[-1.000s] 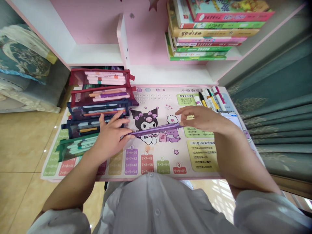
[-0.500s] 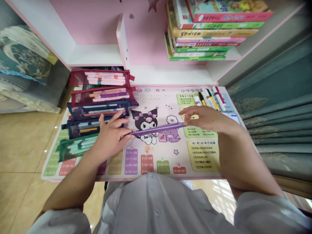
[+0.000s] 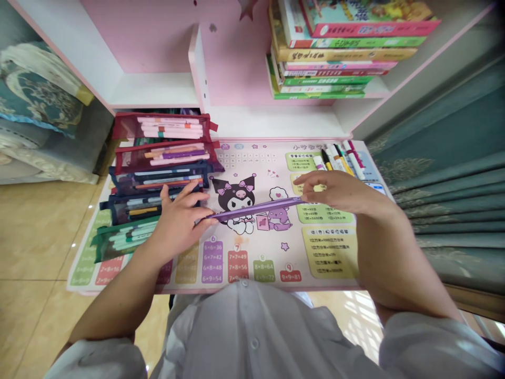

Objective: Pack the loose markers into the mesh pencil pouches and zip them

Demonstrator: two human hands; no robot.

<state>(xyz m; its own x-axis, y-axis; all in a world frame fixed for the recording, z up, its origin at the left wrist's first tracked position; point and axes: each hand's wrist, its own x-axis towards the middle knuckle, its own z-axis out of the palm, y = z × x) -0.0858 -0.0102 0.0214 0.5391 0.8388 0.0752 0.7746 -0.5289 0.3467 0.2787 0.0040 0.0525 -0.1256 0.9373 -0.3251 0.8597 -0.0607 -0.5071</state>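
A flat purple mesh pencil pouch (image 3: pixel 256 208) is held edge-on above the cartoon desk mat (image 3: pixel 252 252). My left hand (image 3: pixel 179 218) pinches the pouch's left end between thumb and fingers. At the pouch's right end, my right hand (image 3: pixel 335 190) is closed on the top edge with its fingertips. The pouch looks thin, and what it contains I cannot see.
Several mesh pouches filled with pens (image 3: pixel 161 173) lie stacked in a fan at the left of the desk. Loose markers (image 3: pixel 339 158) lie at the back right, with a phone (image 3: pixel 374 187) partly hidden behind my right hand. Books (image 3: pixel 339 47) fill the pink shelf above. A curtain (image 3: pixel 450 173) hangs at right.
My right hand has slid a little to the right along the pouch's top edge. My left hand has stayed in place.
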